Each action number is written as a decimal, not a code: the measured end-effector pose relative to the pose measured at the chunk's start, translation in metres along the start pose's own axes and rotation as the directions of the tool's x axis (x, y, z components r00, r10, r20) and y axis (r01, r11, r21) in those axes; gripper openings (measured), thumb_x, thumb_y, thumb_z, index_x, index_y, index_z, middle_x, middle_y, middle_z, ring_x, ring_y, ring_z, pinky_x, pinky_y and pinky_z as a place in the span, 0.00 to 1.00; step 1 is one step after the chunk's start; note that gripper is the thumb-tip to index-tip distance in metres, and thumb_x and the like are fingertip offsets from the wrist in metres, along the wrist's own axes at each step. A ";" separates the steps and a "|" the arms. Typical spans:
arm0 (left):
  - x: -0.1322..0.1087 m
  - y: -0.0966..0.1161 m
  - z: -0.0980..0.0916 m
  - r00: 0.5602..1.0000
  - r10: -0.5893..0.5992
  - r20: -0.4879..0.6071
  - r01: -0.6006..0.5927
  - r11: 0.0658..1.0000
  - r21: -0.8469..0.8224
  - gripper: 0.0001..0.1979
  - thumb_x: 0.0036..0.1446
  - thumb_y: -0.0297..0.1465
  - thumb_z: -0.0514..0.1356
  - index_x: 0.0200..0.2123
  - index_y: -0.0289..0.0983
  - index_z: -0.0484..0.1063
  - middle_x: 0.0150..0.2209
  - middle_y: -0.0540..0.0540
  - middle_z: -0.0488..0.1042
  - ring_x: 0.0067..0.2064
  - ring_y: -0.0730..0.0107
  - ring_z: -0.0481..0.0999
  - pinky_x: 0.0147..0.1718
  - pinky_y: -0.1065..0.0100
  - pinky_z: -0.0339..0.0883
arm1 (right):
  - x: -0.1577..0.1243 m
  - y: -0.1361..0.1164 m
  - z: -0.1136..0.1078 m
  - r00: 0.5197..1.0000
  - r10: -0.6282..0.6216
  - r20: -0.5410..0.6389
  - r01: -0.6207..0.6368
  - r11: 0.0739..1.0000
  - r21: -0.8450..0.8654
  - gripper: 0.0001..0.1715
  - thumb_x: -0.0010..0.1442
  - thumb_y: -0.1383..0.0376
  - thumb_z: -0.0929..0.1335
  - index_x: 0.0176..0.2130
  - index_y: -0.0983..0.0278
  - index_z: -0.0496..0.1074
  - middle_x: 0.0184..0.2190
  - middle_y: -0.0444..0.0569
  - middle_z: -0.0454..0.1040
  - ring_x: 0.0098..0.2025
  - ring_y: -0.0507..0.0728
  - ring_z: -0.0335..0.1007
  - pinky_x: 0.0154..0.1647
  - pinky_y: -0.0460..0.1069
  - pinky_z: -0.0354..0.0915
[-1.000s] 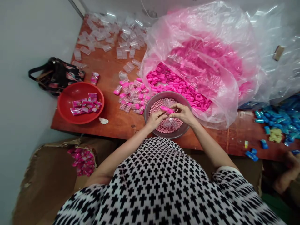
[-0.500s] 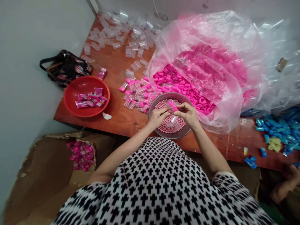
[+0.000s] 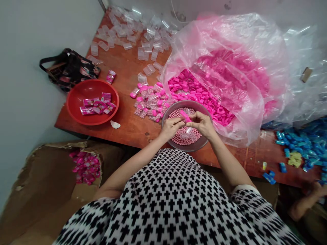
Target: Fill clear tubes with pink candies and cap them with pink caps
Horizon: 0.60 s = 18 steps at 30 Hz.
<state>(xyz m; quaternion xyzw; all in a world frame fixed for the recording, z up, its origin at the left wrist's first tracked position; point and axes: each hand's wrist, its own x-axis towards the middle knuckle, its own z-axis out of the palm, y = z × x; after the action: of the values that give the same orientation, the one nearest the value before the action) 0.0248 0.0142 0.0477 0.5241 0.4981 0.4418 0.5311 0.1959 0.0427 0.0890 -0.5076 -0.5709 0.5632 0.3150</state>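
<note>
A reddish-brown wooden desk [image 3: 127, 131] is set against pale walls, its front edge crossing the middle of the frame. Near the centre, a round grey plastic bowl [image 3: 189, 148] is filled with small pink beads [image 3: 176, 140]. Above them, a slim bright-pink plastic piece [image 3: 185, 116] is held, its long axis slanted from upper left to lower right. Its lower end is pinched between the fingers of the right hand [image 3: 205, 126], which is the nearer; by the left hand [image 3: 169, 129] it is met from the lower left, thumb and fingers drawn together, though whether anything is gripped there cannot be told at this size. Both hands are framed by the bowl's rim. Close above right, loose pink plastic caps [image 3: 201, 97] are spilled from a large translucent bag [image 3: 246, 127]; leftward, desk surface is seen before a shallow red bowl [image 3: 73, 110].
</note>
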 end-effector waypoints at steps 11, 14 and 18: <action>0.007 0.016 -0.012 0.955 0.146 0.257 -0.221 0.930 0.293 0.15 0.56 0.35 0.57 0.19 0.37 0.71 0.22 0.49 0.71 0.27 0.70 0.70 0.33 0.70 0.62 | -0.006 0.006 -0.006 0.986 -0.112 0.120 0.147 0.929 -0.340 0.19 0.49 0.52 0.72 0.27 0.64 0.67 0.23 0.44 0.68 0.26 0.53 0.63 0.28 0.48 0.61; 0.009 0.013 -0.014 0.956 0.087 0.281 -0.172 0.941 0.293 0.12 0.55 0.35 0.58 0.23 0.38 0.75 0.23 0.49 0.73 0.28 0.70 0.71 0.32 0.70 0.61 | -0.004 0.005 -0.009 0.962 -0.184 0.202 0.265 0.811 -0.522 0.18 0.55 0.53 0.69 0.36 0.65 0.72 0.32 0.51 0.74 0.35 0.58 0.70 0.37 0.52 0.65; 0.006 0.003 -0.014 0.961 0.018 0.276 -0.089 0.964 0.250 0.09 0.53 0.35 0.59 0.29 0.39 0.78 0.28 0.49 0.78 0.32 0.66 0.75 0.33 0.69 0.65 | -0.003 -0.020 -0.011 0.834 -0.275 0.478 0.551 0.459 -0.697 0.31 0.57 0.61 0.68 0.58 0.60 0.62 0.60 0.52 0.62 0.63 0.64 0.52 0.61 0.60 0.52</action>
<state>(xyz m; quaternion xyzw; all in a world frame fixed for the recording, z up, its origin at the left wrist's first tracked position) 0.0121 0.0217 0.0511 0.6581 0.4597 0.3110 0.5088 0.2032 0.0462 0.1104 -0.3463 -0.9102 0.2109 0.0844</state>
